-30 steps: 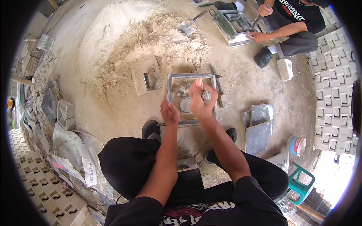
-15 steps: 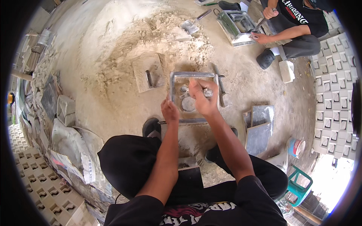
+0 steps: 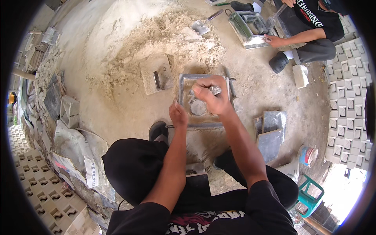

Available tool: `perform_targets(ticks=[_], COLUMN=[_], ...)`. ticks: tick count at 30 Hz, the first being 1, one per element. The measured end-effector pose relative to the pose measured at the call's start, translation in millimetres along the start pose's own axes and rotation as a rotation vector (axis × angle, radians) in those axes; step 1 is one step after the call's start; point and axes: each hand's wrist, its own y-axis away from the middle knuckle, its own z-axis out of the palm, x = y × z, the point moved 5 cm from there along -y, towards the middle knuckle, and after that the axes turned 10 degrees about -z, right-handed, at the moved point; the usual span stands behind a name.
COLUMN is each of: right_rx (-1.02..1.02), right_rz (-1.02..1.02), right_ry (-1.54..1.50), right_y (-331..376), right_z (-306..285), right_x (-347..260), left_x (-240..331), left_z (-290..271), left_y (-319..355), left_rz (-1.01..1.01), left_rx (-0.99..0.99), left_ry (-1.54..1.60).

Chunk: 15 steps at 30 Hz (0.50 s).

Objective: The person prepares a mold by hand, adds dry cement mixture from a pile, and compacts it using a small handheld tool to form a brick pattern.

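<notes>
Between my feet lies a square metal mould frame (image 3: 181,88) with pale, dusty material inside. Round shapes (image 3: 198,107) show in its surface. My left hand (image 3: 178,114) is closed at the frame's left side, fingers partly hidden, and appears to hold that edge. Over the inside of the frame, my right hand (image 3: 213,98) makes a fist around an upright tool with a rough grey top (image 3: 215,90). Its lower end is hidden by the hand. A thin dark rod (image 3: 169,126) sticks out at the frame's near left corner.
A pale board with a metal-handled float (image 3: 156,80) lies left of the frame. Beyond are a sandy powder heap (image 3: 129,58) and trowel (image 3: 200,27). A co-worker sits at another mould (image 3: 248,33). Grey plates (image 3: 269,143), a bucket (image 3: 308,156) and green stool (image 3: 311,196) stand right.
My right fist has turned a little and shifted over the mould, while my left hand stays at the frame's side. The co-worker's upper hand has risen with a tool.
</notes>
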Motion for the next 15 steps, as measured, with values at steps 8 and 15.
perform_targets(ticks=[8, 15], right_rx=[-0.269, -0.133], right_rz=[0.262, 0.136], right_ry=[0.017, -0.132], right_y=[-33.1, -28.6], right_z=[25.3, 16.7], right_x=[8.7, 37.8], left_x=[-5.1, -1.2], left_z=[-1.1, 1.6], left_y=[1.0, 1.9], left_rz=[-0.004, -0.076], left_rx=[0.001, 0.004], left_ry=[-0.027, -0.025])
